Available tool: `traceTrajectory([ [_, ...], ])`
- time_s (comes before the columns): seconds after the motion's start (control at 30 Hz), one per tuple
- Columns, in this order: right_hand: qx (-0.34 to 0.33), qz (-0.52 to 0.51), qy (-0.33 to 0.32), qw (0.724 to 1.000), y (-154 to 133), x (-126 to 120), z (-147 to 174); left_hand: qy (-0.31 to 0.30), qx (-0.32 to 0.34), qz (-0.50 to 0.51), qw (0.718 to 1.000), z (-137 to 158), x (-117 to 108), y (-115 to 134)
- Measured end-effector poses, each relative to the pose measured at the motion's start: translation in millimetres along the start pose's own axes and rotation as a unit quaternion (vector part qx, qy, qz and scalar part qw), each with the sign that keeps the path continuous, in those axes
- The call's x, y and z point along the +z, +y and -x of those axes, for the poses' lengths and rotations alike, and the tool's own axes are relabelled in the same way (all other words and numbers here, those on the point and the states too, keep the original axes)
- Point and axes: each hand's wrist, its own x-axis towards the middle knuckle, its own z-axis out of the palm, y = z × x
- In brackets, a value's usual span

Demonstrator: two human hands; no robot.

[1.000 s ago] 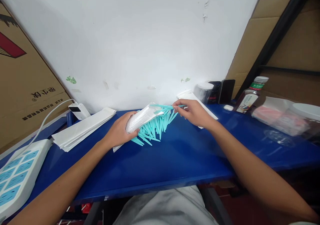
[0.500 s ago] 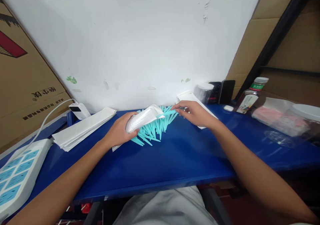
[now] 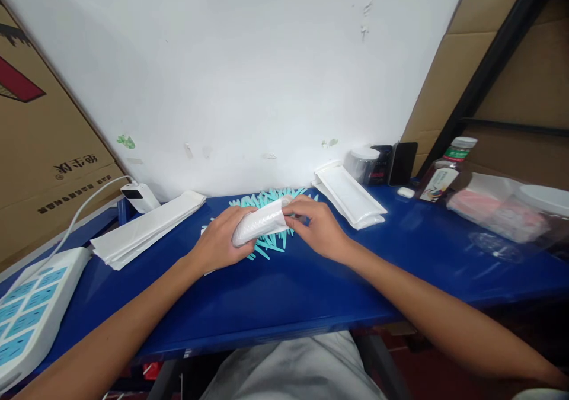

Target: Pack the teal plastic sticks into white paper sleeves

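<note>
My left hand (image 3: 226, 237) is wrapped around a white bubble-lined pouch (image 3: 260, 223), its mouth turned to the right. At that mouth the fingers of my right hand (image 3: 317, 225) are pinched together against the edge; whether a turquoise stick is also between them is hidden. Beneath and behind the pouch lies a pile of turquoise pointed plastic sticks (image 3: 269, 247), partly covered by the pouch and my hands. What the pouch contains cannot be seen.
Flat white pouches (image 3: 149, 229) are stacked at the left, and filled-looking ones (image 3: 349, 195) lie at the right. A power strip (image 3: 42, 311), a white charger (image 3: 140, 197), a bottle (image 3: 444, 172), a jar (image 3: 364, 166) and a phone (image 3: 403, 164) stand around the blue table (image 3: 284, 302).
My right hand has moved left and down to the pouch's mouth. The turquoise stick it held there is out of sight now. The pouch has shifted slightly and its opening looks narrower.
</note>
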Motion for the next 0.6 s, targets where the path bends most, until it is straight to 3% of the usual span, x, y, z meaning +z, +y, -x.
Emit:
traceTrajectory([
  [0.1, -0.040, 0.001, 0.019, 0.999, -6, -5, 0, 0.019, -0.003, 0.000, 1.000, 0, 0, 3],
  [0.17, -0.045, 0.019, 0.077, 0.996, -11, -11, -2, 0.048, -0.027, 0.011, 0.998, -1, -2, 3],
  [0.23, -0.020, 0.042, 0.150, 0.988, -13, -16, -2, 0.103, -0.084, 0.029, 0.991, -3, -4, 0],
  [0.3, 0.003, 0.050, 0.175, 0.983, -11, -15, -2, 0.196, -0.154, 0.062, 0.966, -4, -8, -9],
  [0.37, 0.016, 0.048, 0.118, 0.992, -5, -8, 1, 0.312, -0.201, 0.105, 0.923, -6, -12, -22],
  [0.43, 0.022, 0.062, 0.017, 0.998, 1, 6, 6, 0.394, -0.212, 0.135, 0.884, -7, -15, -38],
  [0.5, 0.024, 0.099, -0.065, 0.993, 5, 22, 13, 0.415, -0.218, 0.139, 0.872, -7, -18, -52],
  [0.6, 0.020, 0.146, -0.127, 0.981, 8, 44, 21, 0.391, -0.238, 0.127, 0.880, -7, -17, -62],
])
